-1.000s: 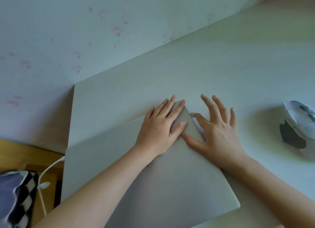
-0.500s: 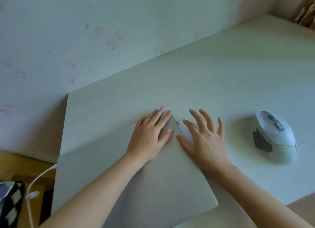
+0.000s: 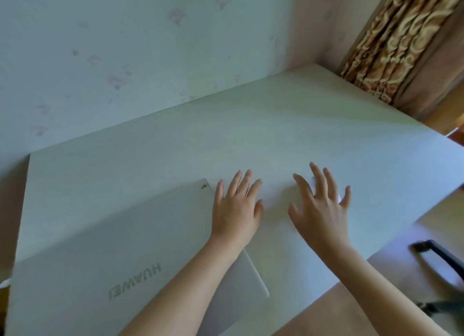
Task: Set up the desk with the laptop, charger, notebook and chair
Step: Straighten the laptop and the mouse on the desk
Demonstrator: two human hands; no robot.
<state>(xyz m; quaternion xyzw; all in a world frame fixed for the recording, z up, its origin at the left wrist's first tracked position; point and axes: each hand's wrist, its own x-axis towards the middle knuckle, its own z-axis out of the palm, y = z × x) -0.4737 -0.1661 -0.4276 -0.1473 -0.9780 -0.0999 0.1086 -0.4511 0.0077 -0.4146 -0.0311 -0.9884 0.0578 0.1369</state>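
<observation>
Both hands have left the laptop (image 3: 140,255), which lies closed on the desk (image 3: 251,134). Left hand (image 3: 236,210) hovers spread; right hand (image 3: 319,207), fingers extended, covers the mouse (image 3: 313,182). Laptop placement appears complete.

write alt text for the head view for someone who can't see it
Two bare hands, left hand and right hand, reach with spread fingers over a pale desk. A closed silver laptop lies at the left, and a white mouse is mostly hidden under the right hand.

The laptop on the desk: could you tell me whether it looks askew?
Yes. The closed laptop lies turned at an angle to the desk edges, at the desk's left end, lid logo upside down to the camera.
</observation>
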